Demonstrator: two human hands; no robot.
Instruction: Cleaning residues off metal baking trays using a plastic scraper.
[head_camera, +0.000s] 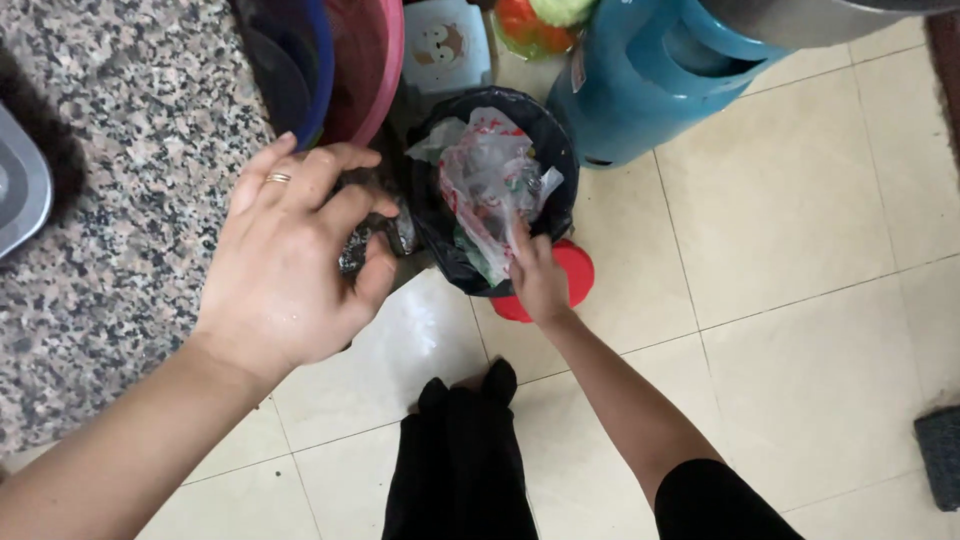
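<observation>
Head view: the right hand (538, 280) pinches clear plastic wrappers (490, 185) in the black-lined bin (560, 140) beside a blue gas cylinder (640, 90). The left hand (290, 260) curls around a crumpled dark wrapper (362, 245) at the granite table (130, 150) edge.

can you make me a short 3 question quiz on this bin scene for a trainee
1. True or false: the right hand reaches into the black-lined bin.
2. What does the left hand wear? A) glove B) ring C) watch
3. What colour is the gas cylinder beside the bin?

Key: 1 true, its fingers touch the clear plastic bag. 2 B. 3 blue.
</observation>
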